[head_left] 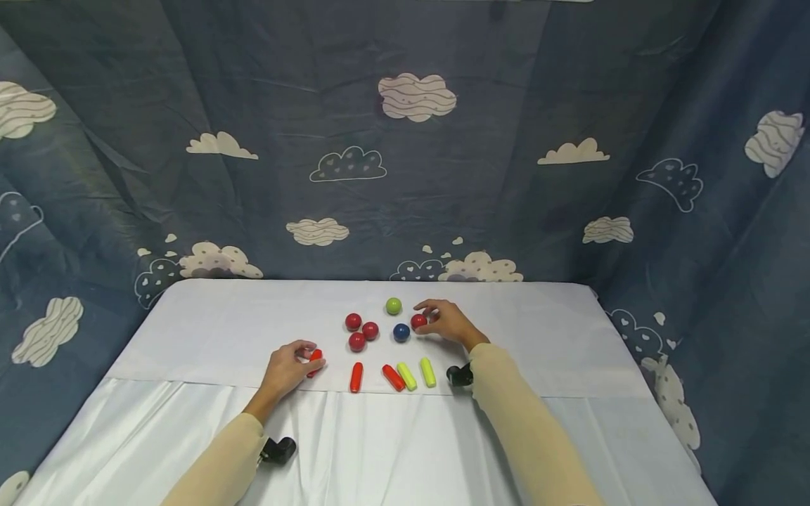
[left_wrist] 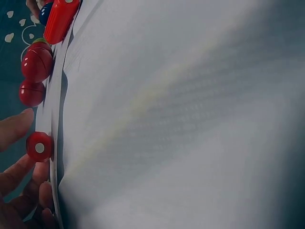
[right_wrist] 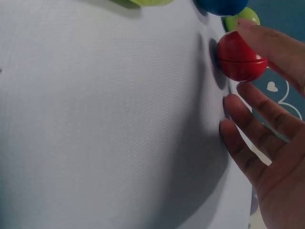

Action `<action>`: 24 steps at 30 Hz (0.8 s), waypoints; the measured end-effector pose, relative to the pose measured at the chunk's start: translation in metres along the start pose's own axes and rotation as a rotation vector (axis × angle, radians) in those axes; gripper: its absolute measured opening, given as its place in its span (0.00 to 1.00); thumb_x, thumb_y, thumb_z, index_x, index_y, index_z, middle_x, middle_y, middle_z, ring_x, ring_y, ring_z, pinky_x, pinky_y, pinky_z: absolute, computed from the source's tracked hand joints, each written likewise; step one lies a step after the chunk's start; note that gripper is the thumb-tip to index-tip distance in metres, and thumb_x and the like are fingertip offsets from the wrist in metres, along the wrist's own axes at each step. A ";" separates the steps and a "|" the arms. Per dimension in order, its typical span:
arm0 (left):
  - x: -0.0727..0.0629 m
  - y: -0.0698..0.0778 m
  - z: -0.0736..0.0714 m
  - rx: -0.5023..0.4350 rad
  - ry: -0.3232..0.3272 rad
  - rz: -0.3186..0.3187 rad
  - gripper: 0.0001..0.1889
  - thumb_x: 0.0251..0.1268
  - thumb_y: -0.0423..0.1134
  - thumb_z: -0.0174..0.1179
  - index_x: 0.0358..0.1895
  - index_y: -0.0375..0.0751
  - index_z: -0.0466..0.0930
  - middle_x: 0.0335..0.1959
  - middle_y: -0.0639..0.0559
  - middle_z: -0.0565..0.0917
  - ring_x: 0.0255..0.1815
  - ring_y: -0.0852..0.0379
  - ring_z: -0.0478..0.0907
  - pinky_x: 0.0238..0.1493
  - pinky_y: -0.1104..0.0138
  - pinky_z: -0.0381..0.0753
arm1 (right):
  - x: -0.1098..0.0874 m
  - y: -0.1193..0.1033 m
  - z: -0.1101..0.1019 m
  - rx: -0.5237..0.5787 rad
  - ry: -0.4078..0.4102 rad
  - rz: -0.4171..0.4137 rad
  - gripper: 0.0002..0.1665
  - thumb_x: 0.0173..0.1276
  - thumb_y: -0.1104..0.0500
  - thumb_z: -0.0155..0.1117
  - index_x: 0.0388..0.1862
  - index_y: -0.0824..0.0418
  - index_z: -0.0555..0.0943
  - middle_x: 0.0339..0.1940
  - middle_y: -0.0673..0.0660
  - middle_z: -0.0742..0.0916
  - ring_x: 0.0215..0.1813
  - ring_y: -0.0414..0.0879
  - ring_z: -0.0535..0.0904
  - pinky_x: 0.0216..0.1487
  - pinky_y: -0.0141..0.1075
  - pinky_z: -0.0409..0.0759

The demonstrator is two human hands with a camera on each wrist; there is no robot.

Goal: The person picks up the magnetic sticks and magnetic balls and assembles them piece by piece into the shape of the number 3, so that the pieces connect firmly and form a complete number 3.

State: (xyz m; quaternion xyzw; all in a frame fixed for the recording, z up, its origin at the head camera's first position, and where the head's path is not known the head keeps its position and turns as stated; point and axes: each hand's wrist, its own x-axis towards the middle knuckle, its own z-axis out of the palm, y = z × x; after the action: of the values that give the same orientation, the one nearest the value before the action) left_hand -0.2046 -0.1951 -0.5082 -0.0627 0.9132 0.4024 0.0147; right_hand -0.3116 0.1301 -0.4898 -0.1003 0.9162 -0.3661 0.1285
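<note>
In the head view my left hand (head_left: 287, 367) is at the left, its fingers spread loosely around a red cylinder (head_left: 314, 362). The left wrist view shows the thumb apart from this red cylinder (left_wrist: 40, 147), with a fingertip close against its other side. Farther back on the right, my right hand (head_left: 448, 321) reaches to a red ball (head_left: 419, 321). The right wrist view has its thumb overlapping the red ball (right_wrist: 241, 57) while the other fingers extend loosely beside it. A blue ball (head_left: 401, 332) lies just left of that ball.
Left of the blue ball are several red balls (head_left: 357, 342); a green ball (head_left: 394, 306) lies behind. Nearer the front, two more red cylinders (head_left: 356, 377) and two yellow-green cylinders (head_left: 427, 372) rest on the white cloth-covered table (head_left: 215, 337). A cloud-patterned curtain (head_left: 481, 183) hangs behind.
</note>
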 end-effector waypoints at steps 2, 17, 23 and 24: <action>0.000 0.001 0.001 0.010 0.001 -0.004 0.21 0.55 0.41 0.69 0.50 0.34 0.80 0.37 0.47 0.81 0.37 0.51 0.74 0.38 0.64 0.71 | 0.001 0.000 0.001 0.003 -0.002 0.004 0.30 0.54 0.60 0.76 0.58 0.53 0.79 0.51 0.57 0.82 0.51 0.52 0.76 0.56 0.45 0.75; 0.001 -0.002 0.001 0.026 0.004 -0.014 0.19 0.55 0.41 0.69 0.48 0.32 0.82 0.33 0.49 0.81 0.33 0.53 0.74 0.35 0.65 0.70 | 0.002 -0.001 0.006 0.000 -0.005 0.032 0.26 0.56 0.60 0.75 0.55 0.53 0.81 0.52 0.57 0.82 0.51 0.51 0.76 0.54 0.42 0.77; 0.002 -0.002 0.001 0.031 0.016 0.014 0.18 0.55 0.41 0.68 0.46 0.32 0.83 0.31 0.51 0.82 0.30 0.55 0.74 0.35 0.64 0.70 | 0.005 0.000 0.005 -0.007 -0.008 0.033 0.26 0.55 0.59 0.75 0.55 0.54 0.82 0.51 0.57 0.83 0.51 0.51 0.76 0.54 0.43 0.77; 0.002 -0.002 0.000 0.031 0.017 0.021 0.17 0.55 0.40 0.68 0.45 0.32 0.83 0.30 0.51 0.82 0.30 0.56 0.74 0.35 0.64 0.70 | 0.005 0.001 0.005 -0.010 -0.006 0.030 0.26 0.55 0.60 0.75 0.54 0.54 0.82 0.50 0.57 0.83 0.50 0.51 0.76 0.54 0.43 0.76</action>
State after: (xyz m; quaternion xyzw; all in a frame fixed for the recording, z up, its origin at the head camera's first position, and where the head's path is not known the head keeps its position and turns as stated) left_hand -0.2068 -0.1962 -0.5101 -0.0564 0.9200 0.3878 0.0038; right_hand -0.3150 0.1262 -0.4942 -0.0885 0.9190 -0.3591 0.1363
